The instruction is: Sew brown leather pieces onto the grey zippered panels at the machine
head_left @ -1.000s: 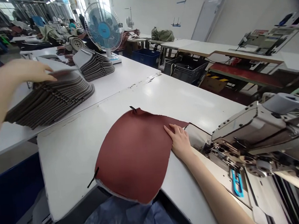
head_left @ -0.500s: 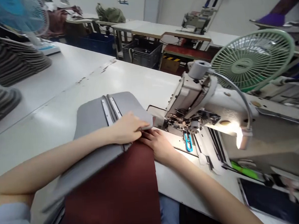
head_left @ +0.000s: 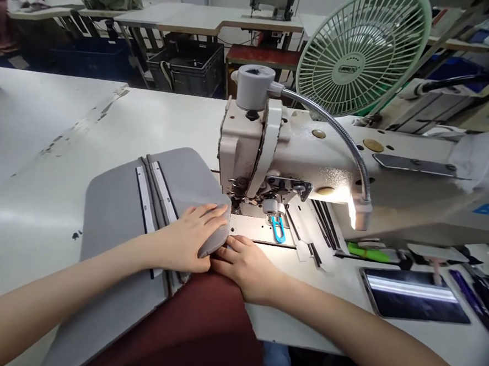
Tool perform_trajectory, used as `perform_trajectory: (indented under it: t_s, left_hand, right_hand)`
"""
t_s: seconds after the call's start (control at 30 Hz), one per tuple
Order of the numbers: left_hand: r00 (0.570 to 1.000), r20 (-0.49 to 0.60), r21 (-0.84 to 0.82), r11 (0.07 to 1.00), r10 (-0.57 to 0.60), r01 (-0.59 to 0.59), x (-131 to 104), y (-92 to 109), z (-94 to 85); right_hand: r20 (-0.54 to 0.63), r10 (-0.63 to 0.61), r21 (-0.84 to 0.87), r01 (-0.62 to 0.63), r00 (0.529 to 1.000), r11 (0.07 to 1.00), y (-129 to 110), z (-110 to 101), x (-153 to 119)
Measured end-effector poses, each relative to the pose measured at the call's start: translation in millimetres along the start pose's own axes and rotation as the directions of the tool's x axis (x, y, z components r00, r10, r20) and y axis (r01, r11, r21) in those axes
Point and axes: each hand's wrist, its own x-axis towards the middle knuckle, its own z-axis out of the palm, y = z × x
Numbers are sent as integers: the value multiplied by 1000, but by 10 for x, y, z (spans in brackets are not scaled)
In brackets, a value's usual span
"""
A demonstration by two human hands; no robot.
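At centre frame, your left hand (head_left: 190, 236) lies flat, fingers spread together, on the right edge of the grey panel (head_left: 117, 213), pressing it down just left of the sewing machine (head_left: 267, 154). Your right hand (head_left: 249, 263) sits just below it, fingers loosely curled at the panel's corner and touching the dark red piece (head_left: 195, 329), which lies beneath the grey one and runs to the lower edge. A green fan (head_left: 360, 49) stands upper right; a tablet (head_left: 413, 299) lies lower right on the white table (head_left: 39, 157).
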Motion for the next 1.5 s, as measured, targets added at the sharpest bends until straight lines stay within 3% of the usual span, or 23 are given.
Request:
perform_trajectory:
  t_s: [0.2, 0.9, 1.5]
  left_hand:
    - [997, 77, 36, 999, 4, -7, -9, 41, -67]
    - [997, 71, 66, 997, 40, -45, 57, -40, -59]
    - [996, 80, 81, 996, 40, -47, 252, 46, -109]
  right_hand:
    - [-41, -24, -16, 23, 999, 1000, 36, 70, -23]
    - [-61, -22, -90, 16, 998, 996, 13, 52, -16]
    - [-48, 46, -69, -49, 998, 996, 48, -59, -85]
